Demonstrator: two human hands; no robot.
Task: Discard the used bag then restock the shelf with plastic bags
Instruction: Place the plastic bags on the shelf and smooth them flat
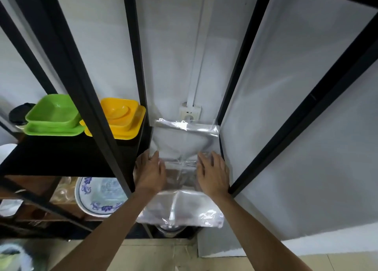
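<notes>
A stack of clear plastic bags [185,139] lies in the narrow shelf bay between two black uprights. Its far end curls up against the white wall, and its near end [180,209] hangs over the shelf's front edge. My left hand [151,171] rests flat on the stack's left side, fingers spread. On the right side my right hand [212,172] presses down flat in the same way. Neither hand grips anything. No used bag is visible.
A black shelf [61,156] to the left carries green dishes [54,115] and yellow dishes [118,117]. Below it sits a blue-patterned plate [98,197]. A wall socket [189,112] is behind the bags. Black frame posts [135,66] [239,66] flank the bay.
</notes>
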